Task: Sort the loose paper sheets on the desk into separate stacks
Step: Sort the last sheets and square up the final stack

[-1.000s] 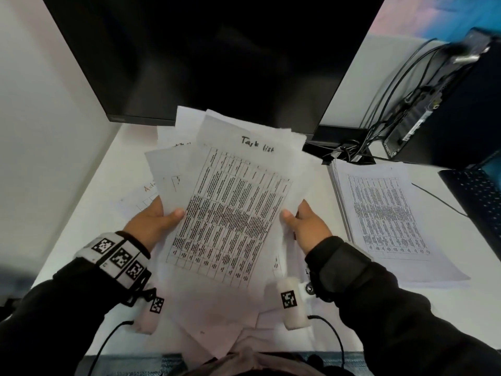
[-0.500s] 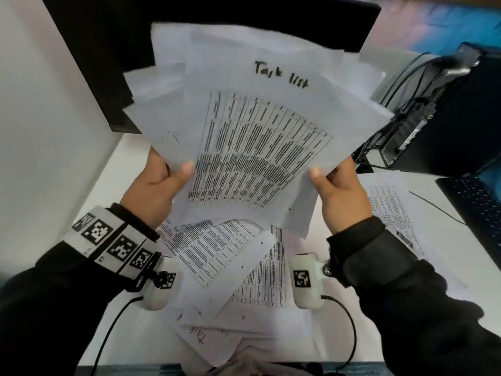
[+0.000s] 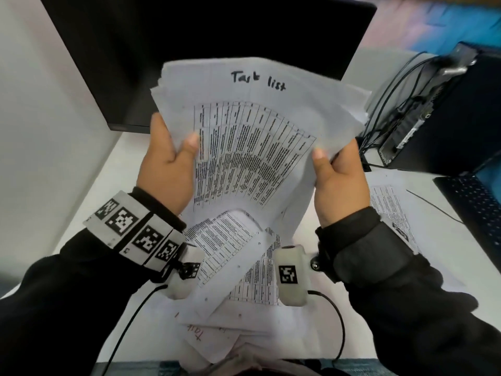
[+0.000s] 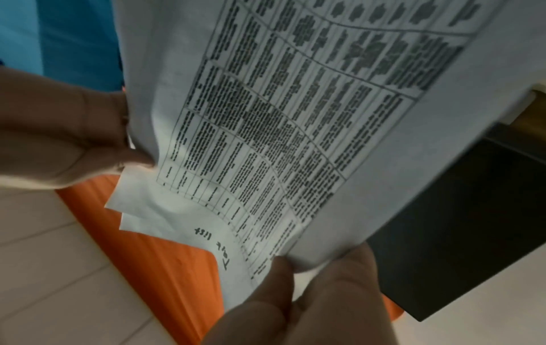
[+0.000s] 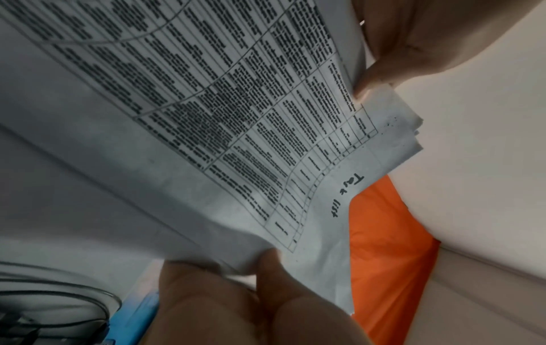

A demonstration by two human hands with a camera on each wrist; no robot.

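Gripping paper bundle (image 3: pixel 260 126) with both hands.

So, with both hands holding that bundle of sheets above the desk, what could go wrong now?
1. The bundle of sheets is uneven; the left hand and right hand only pinch its side edges, so inner sheets may slip out.
2. Fallen sheets might mix with the loose sheets below or the stack at right.

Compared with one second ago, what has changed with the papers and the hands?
Both hands, left hand and right hand, lifted the bundle of sheets off the desk and squared it from a loose fan. They kept pinching its side edges. The stack at the right and the loose sheets below stayed.
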